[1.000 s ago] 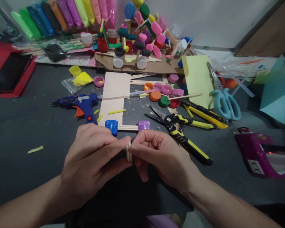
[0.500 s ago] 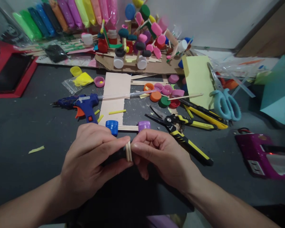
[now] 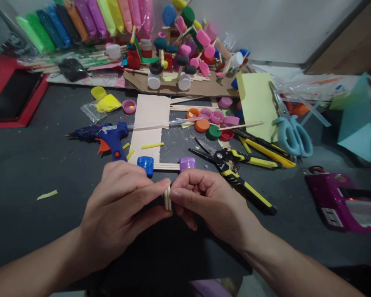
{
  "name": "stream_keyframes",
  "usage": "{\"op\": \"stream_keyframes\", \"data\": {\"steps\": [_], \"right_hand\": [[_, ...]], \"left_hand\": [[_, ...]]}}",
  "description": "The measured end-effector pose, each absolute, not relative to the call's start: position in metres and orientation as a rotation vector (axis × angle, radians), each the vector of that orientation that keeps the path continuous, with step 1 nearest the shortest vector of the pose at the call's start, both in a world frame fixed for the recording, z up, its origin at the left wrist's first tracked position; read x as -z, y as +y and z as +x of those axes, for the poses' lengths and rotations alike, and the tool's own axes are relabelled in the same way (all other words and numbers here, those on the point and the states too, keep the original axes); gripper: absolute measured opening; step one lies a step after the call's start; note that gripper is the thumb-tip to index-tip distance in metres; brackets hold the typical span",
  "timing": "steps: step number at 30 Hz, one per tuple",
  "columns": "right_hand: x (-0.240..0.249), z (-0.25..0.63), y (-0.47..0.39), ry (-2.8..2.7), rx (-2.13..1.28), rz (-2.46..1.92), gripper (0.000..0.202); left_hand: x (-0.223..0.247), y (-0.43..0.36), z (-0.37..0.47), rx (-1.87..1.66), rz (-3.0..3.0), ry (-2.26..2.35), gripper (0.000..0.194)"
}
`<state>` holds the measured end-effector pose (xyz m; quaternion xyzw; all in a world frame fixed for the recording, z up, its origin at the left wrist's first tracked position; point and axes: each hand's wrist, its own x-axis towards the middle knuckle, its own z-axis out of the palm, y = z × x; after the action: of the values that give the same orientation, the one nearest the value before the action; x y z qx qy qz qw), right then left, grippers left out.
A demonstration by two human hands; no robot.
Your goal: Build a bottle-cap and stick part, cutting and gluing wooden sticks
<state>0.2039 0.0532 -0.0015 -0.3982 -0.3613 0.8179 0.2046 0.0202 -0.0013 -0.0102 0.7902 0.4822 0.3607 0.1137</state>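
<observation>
Between the thumb and finger of my left hand [image 3: 120, 202] a few short wooden sticks [image 3: 167, 199] stand side by side, pinched at their ends. My right hand [image 3: 205, 196] is closed, its thumb and fingertip pressed together at the right side of these sticks; anything small inside that pinch is hidden. Just beyond my fingers lies a bundle of wooden sticks [image 3: 167, 167] with a blue cap [image 3: 145, 166] at its left end and a purple cap [image 3: 187, 164] at its right end.
A blue glue gun [image 3: 109, 134] lies left, pruning shears [image 3: 235, 173] right. Behind are coloured bottle caps [image 3: 216, 117], a cutter knife [image 3: 268, 152], blue scissors [image 3: 293, 134] and a beige paper strip [image 3: 148, 119]. A purple device [image 3: 343, 202] sits far right; stick-and-cap models [image 3: 185, 62] stand at the back.
Both hands stay almost in place. The right thumb and fingertip have pressed closer against the sticks, and the lower right fingers have shifted slightly.
</observation>
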Motion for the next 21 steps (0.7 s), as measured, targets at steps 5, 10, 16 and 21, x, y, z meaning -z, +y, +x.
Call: {"op": "stream_keyframes", "data": {"steps": [5, 10, 16, 21], "right_hand": [[0.003, 0.204, 0.053, -1.04, -2.275, -1.124, 0.021], [0.004, 0.203, 0.054, -1.123, -2.252, -1.147, 0.018], [-0.006, 0.217, 0.058, -1.355, -1.936, -1.224, 0.024], [-0.012, 0.226, 0.06, -1.687, -1.483, -1.267, 0.012]], "left_hand": [[0.011, -0.001, 0.022, -1.055, 2.315, 1.425, 0.02], [0.011, 0.0, 0.022, -1.017, 2.303, 1.453, 0.019], [0.01, 0.001, 0.018, -1.044, 2.359, 1.468, 0.022], [0.01, 0.0, 0.017, -1.044, 2.361, 1.469, 0.027]]}}
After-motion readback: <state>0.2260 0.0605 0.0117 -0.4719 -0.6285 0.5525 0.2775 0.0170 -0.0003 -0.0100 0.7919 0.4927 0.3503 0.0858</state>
